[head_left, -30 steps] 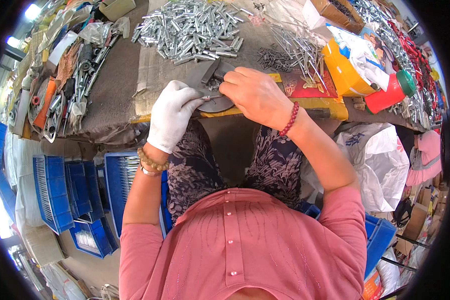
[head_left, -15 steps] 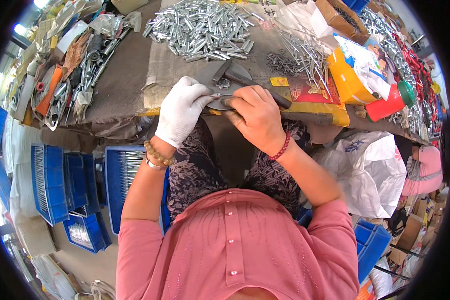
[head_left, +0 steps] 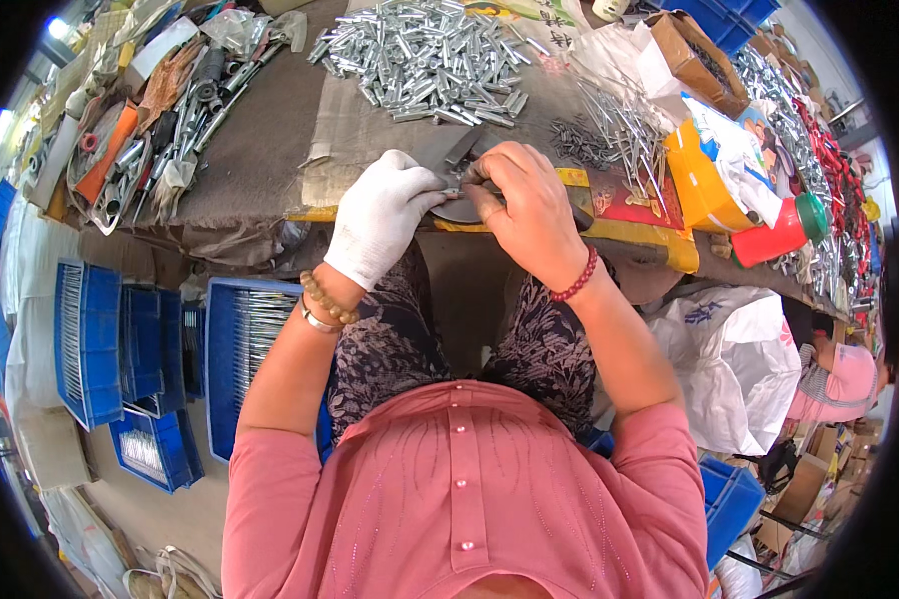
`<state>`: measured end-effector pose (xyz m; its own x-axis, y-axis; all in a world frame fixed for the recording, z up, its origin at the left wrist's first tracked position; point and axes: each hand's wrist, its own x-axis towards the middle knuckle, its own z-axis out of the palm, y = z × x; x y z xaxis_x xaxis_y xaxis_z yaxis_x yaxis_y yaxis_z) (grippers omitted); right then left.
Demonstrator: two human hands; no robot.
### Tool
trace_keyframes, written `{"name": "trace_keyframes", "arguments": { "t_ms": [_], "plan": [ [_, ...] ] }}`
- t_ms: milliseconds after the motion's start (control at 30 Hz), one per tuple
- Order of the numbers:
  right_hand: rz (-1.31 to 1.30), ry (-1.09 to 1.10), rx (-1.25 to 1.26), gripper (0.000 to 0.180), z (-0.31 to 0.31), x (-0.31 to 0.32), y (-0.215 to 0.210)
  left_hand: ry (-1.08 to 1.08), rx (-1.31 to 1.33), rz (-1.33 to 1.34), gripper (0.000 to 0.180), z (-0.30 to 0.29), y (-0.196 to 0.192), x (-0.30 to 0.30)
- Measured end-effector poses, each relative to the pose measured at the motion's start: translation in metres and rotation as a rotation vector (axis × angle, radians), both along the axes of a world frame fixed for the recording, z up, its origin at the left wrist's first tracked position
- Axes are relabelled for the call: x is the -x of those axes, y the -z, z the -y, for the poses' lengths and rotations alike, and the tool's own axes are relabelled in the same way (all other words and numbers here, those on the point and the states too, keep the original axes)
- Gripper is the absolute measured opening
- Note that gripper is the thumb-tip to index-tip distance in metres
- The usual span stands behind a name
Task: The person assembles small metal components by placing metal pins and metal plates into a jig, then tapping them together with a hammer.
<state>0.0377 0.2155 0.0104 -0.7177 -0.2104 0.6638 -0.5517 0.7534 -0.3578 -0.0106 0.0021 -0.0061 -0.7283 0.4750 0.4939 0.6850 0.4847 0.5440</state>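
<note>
My left hand (head_left: pixel 382 215), in a white knit glove, is closed in a pinch on a small silver metal piece (head_left: pixel 452 192). Bare and also pinched, my right hand (head_left: pixel 531 212) meets that piece at its right end; what its fingertips hold is mostly hidden. Both hands are over a round grey metal plate (head_left: pixel 456 213) at the table's front edge. Just beyond the fingers lies a hammer (head_left: pixel 461 146), its handle largely covered by my right hand. A heap of short silver metal sleeves (head_left: pixel 425 60) spreads farther back on the table.
Thin metal rods (head_left: pixel 634 135) and small dark pins (head_left: pixel 579 143) lie to the right, near a yellow container (head_left: pixel 704 180) and a red jar (head_left: pixel 769 235). Assorted tools (head_left: pixel 185 115) crowd the left. Blue crates (head_left: pixel 95 339) stand below, left; a white sack (head_left: pixel 734 369) sits right.
The view has shifted slightly. My right hand has drawn closer to the left fingertips and turned, covering more of the hammer handle; less of the metal piece shows between the hands.
</note>
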Motion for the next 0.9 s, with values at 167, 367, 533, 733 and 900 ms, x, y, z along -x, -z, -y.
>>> {"name": "trace_keyframes", "arguments": {
  "t_ms": [167, 367, 533, 733, 900],
  "plan": [
    [0.063, -0.067, -0.086, 0.017, -0.003, 0.01, -0.002, 0.002, -0.004, 0.031, 0.011, 0.0, -0.001, -0.003],
    [0.113, -0.138, -0.152, 0.02, -0.006, 0.016, -0.013, 0.025, -0.014, 0.004, 0.01, 0.001, 0.0, -0.001],
    [0.084, -0.22, -0.382, 0.019, -0.005, 0.029, -0.025, 0.017, 0.005, 0.015, 0.011, 0.001, 0.001, 0.001],
    [0.105, -0.181, -0.32, 0.017, -0.002, 0.026, -0.019, 0.024, -0.011, 0.004, 0.012, 0.001, 0.002, 0.002],
    [0.104, -0.048, -0.131, 0.026, -0.015, 0.006, -0.023, 0.031, -0.021, 0.029, 0.011, 0.003, 0.0, 0.0]
  ]
}}
